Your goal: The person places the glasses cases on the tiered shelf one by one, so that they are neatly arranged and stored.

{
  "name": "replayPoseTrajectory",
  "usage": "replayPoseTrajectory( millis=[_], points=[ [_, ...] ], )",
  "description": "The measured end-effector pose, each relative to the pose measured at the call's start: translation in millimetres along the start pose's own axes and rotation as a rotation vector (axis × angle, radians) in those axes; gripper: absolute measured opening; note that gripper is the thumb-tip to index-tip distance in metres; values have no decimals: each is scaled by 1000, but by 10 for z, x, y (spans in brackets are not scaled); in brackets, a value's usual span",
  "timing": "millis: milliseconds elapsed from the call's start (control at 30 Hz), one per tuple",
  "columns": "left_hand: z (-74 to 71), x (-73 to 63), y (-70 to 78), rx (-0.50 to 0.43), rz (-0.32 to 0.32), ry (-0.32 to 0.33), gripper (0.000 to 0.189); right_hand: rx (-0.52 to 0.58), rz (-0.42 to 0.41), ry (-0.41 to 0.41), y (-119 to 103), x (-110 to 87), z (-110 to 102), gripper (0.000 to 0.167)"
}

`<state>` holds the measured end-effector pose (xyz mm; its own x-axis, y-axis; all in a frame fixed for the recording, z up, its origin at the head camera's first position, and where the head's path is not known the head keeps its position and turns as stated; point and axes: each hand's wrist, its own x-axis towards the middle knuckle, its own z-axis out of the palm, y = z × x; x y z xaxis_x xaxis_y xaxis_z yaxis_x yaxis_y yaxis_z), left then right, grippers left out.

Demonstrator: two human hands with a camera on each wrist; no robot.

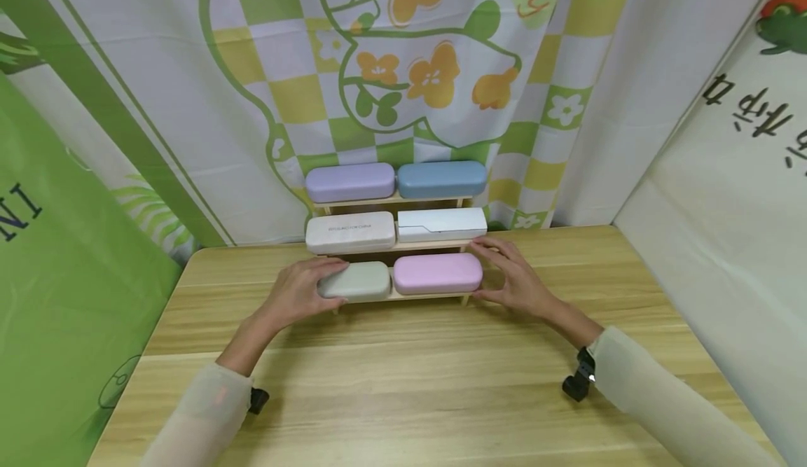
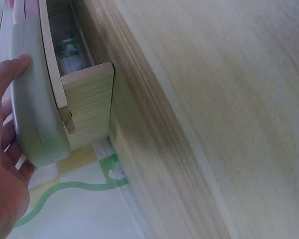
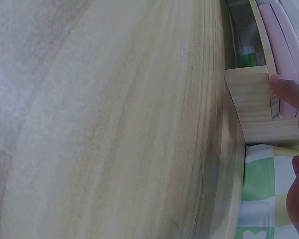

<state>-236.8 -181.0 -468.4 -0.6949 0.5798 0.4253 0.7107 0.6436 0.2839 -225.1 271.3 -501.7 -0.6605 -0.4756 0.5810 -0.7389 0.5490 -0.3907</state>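
Note:
On a three-step wooden rack [image 1: 429, 297] stand several glasses cases in pairs. My left hand [image 1: 305, 288] grips the left end of the grey-green glasses case [image 1: 356, 281] on the lowest step. In the left wrist view the thumb presses the front of that case [image 2: 35, 94], with the other fingers behind it. Beside it lies the pink glasses case [image 1: 438, 274]. My right hand [image 1: 513, 278] holds the rack's right end, fingers by the middle step. The right wrist view shows its thumb on the lowest step's edge, close to the pink case [image 3: 281, 55].
A cream case [image 1: 350, 232] and a white case [image 1: 441, 223] occupy the middle step. Purple [image 1: 349, 182] and blue cases [image 1: 441, 179] stand on the top step. Behind the rack hangs a patterned curtain [image 1: 296, 68]. The wooden table [image 1: 403, 383] extends toward me.

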Motion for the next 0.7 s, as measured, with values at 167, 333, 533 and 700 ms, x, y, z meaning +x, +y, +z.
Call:
replayPoseTrajectory(
  millis=[167,333,533,700],
  points=[
    [24,-19,-23,12,33,22,67,2,-19,16,7,4,13,100],
    [49,-29,-49,14,67,45,67,5,-15,18,6,1,4,100],
    [52,-34,-55,8,105,73,66,-5,-4,6,-6,9,-8,101],
    [51,-39,-74,22,143,96,67,-4,2,-2,-13,8,-1,100]
  ],
)
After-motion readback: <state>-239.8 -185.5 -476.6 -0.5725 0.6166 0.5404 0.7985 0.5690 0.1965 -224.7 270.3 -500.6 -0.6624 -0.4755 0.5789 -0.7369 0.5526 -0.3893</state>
